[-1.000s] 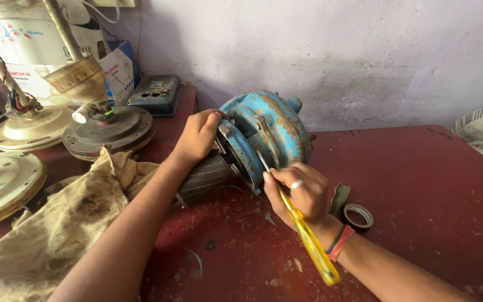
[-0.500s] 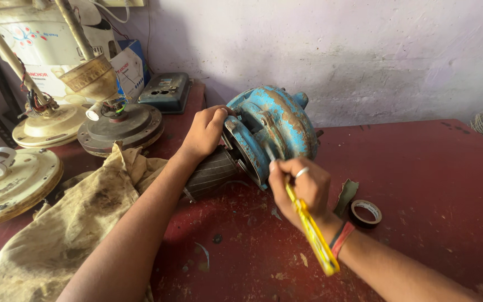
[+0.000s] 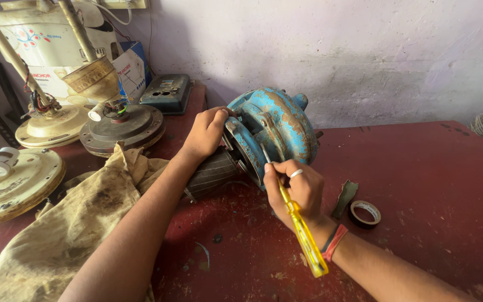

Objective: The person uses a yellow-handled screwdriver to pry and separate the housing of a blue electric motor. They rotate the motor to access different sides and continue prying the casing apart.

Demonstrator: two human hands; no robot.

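Both my hands were on the blue pump on the red bench.

The blue pump housing [image 3: 272,126] lay on its side near the far wall, its dark ribbed motor body [image 3: 212,174] pointing left and toward me, just beside a stained cloth [image 3: 68,223]. My left hand [image 3: 207,133] rested on the pump's left edge where the housing met the motor, fingers curled over the rim and pressing on it. My right hand [image 3: 296,189] sat just in front of the housing, closed tight around a yellow-handled screwdriver [image 3: 300,229], whose tip touched the seam of the blue casing. To the right of that hand, a roll of black tape [image 3: 365,213] and a dark strip [image 3: 345,197] lay on the red table [image 3: 431,168]. Fan motors [image 3: 121,126] stood far left.
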